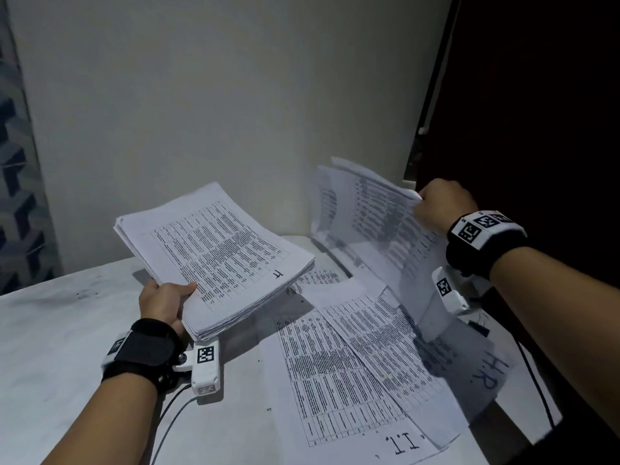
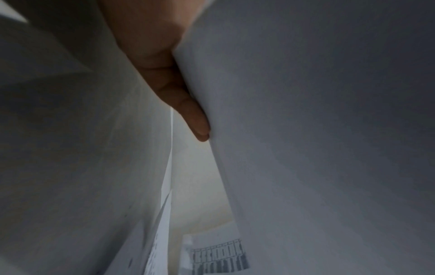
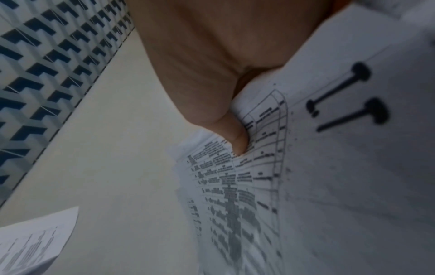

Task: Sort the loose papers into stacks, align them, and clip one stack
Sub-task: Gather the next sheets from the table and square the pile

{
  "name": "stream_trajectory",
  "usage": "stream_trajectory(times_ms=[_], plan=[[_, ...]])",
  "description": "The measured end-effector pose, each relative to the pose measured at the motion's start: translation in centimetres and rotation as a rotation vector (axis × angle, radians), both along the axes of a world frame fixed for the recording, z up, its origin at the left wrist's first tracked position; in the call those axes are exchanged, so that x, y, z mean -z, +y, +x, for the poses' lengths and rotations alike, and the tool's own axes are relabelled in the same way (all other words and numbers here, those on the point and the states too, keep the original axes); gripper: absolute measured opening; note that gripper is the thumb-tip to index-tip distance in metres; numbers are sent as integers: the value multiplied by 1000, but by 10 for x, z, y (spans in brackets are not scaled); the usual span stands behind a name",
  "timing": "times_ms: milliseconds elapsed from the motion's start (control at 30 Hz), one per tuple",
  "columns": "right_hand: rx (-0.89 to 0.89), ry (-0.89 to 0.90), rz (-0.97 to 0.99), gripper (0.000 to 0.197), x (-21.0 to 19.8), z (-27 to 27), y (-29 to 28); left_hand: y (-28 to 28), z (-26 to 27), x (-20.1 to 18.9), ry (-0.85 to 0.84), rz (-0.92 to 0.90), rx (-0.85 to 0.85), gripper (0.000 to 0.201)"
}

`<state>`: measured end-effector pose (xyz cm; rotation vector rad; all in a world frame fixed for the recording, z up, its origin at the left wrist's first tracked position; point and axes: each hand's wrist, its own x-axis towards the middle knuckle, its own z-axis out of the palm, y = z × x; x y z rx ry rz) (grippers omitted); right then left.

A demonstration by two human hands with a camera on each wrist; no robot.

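- Loose sheets (image 1: 355, 364) of printed tables lie overlapped on the white table (image 1: 67, 347), near right — one marked "I.T."
- Left hand (image 1: 161, 303) grips a thick stack (image 1: 214, 253) raised at centre-left.
- Right hand (image 1: 443, 204), farther right, pinches a few lifted sheets (image 1: 369, 209) — blurred, perhaps two or three.

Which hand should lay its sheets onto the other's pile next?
Right. The right hand pinches only a few lifted sheets, light to move, while the left hand supports the thick stack, better kept steady.
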<state>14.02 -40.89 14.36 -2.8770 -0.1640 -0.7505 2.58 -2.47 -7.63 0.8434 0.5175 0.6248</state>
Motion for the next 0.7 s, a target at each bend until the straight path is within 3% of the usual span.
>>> stream_trajectory(times_ms=[200,333,467,567,667,700], plan=[[-52,-208,228,24,-20,-3,-2,-3,-1,-2,-5,8,11,57],[-127,-282,483,15,-41,0,-6,-4,-1,-3,3,26,61,64],[-205,-165,900,8,-43,9,-1,-10,-3,-8,30,86,166,63],[-320,45,1286,15,-35,16,4,-12,-2,-9,87,175,250,56],[-357,296,1344,5,-12,26,3,-15,-2,-11,125,264,345,51],[-335,363,1293,17,1,32,4,-16,-2,-12,137,287,382,49]])
